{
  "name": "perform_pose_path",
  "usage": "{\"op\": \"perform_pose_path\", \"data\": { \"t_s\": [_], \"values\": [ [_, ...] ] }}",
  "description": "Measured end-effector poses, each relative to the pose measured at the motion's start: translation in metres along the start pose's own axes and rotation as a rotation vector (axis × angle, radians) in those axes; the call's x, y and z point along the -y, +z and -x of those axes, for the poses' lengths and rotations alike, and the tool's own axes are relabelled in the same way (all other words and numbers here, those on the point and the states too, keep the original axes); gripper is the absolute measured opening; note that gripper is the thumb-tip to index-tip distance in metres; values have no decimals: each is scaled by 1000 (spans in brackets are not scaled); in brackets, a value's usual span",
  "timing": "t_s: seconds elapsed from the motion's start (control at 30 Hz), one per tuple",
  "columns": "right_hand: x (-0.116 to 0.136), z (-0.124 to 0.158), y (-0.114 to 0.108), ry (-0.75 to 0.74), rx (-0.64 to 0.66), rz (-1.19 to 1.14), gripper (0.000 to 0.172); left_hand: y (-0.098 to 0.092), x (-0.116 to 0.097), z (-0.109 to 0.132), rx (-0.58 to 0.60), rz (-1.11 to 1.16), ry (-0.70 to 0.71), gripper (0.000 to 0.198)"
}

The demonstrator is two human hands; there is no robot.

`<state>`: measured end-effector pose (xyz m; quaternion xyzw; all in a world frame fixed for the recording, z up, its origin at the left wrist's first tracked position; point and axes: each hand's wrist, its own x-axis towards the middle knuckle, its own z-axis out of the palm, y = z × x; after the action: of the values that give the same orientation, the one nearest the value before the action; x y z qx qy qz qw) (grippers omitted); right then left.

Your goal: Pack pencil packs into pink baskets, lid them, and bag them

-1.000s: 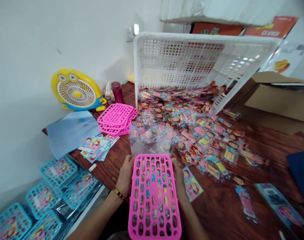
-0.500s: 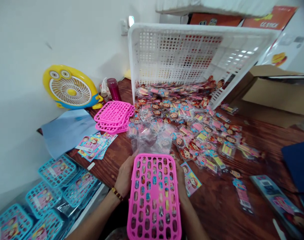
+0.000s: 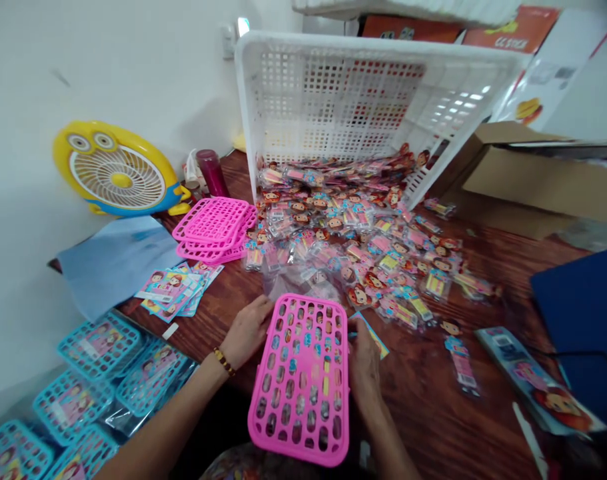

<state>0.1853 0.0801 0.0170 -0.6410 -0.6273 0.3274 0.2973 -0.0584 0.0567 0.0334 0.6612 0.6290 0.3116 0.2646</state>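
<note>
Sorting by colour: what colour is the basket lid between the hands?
The basket lid is pink, clearest in the head view.

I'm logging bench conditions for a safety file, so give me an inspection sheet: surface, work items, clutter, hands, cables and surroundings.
Surface: dark brown wood-grain table, its middle largely covered by packets.
Work items: pink plastic lattice-topped basket, packets visible through its holes; loose clear plastic packets with cartoon figures, spread from inside a white perforated plastic crate; stacked pink plastic lattice panels; colourful printed cards.
Clutter: yellow-and-blue plastic fan; dark magenta cylindrical container.
Hands: left hand and right hand at opposite sides of the pink basket; exact grips hidden.
Cables: thin dark cord by the flat dark-blue panel, right.
Surroundings: pale wall; open brown cardboard box; light-blue plastic lattice baskets, lower left.
</note>
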Motion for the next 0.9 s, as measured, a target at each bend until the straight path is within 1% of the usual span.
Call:
{"op": "perform_pose_path", "data": {
  "t_s": [0.1,0.2,0.27,0.33,0.43,0.5,0.63,0.73,0.8,0.83,0.9],
  "values": [
    [4,-7,-2,-51,-19,84,30,-6,8,-2,-17,-15,99,23],
    [4,-15,-2,-74,-24,88,33,-6,17,2,-76,-17,156,25],
    [2,-20,-1,-64,2,3,35,-2,23,6,-137,-16,152,24],
    [-1,-24,1,-57,21,-121,34,3,26,6,-210,-10,115,23],
    [-7,-29,2,-42,5,-281,31,8,24,-2,-295,7,58,29],
    [-10,-31,2,-54,-3,-320,28,6,20,-9,-300,11,57,28],
    [-15,-38,2,-87,16,-329,22,-3,11,-21,-275,8,96,18],
    [-15,-44,0,-82,104,-414,17,-9,7,-28,-246,42,135,19],
    [-12,-47,0,-83,140,-437,18,-11,6,-32,-213,74,168,19],
    [-11,-47,-1,-87,129,-435,18,-11,5,-34,-205,88,181,18],
    [-7,-46,0,-95,67,-430,19,-10,4,-34,-220,109,195,16]
  ]
}}
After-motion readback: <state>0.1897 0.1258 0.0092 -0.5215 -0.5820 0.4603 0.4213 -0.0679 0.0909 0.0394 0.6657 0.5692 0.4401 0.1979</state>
